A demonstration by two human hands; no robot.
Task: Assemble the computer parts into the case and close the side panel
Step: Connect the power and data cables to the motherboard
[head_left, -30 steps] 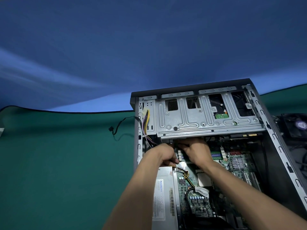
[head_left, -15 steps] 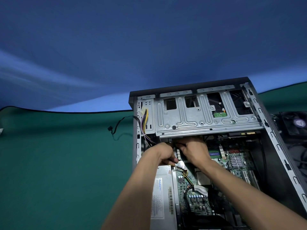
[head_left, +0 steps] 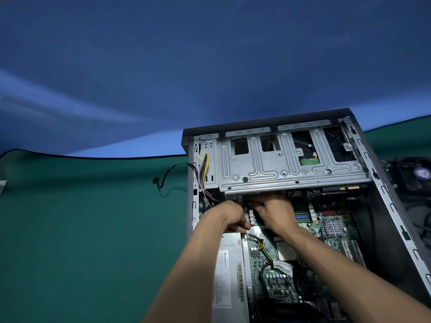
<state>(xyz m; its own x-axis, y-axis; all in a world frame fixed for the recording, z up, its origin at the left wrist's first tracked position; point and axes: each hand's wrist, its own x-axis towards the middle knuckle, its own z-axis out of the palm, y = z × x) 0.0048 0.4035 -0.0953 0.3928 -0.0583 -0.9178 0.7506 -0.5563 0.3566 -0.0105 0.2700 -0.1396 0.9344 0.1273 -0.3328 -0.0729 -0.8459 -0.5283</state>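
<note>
The open computer case (head_left: 394,207) lies on its side on a green mat. Both of my hands reach in just below the silver drive cage (head_left: 279,169), at the top left corner of the motherboard (head_left: 331,227). My left hand (head_left: 229,215) is curled into a fist, and a yellow-and-black cable (head_left: 258,244) runs out from under it. My right hand (head_left: 275,213) pinches a black cable connector (head_left: 250,202) at the cage's lower edge; its fingertips are hidden. The grey power supply (head_left: 228,276) sits under my left forearm.
A bundle of yellow and purple wires (head_left: 204,173) hangs at the case's left wall. A loose black cable (head_left: 163,180) lies on the green mat (head_left: 81,229) left of the case. A cooler with a fan (head_left: 415,173) sits to the right. Blue cloth backs the scene.
Both hands stay in the same spot under the drive cage. Only the view shifts slightly.
</note>
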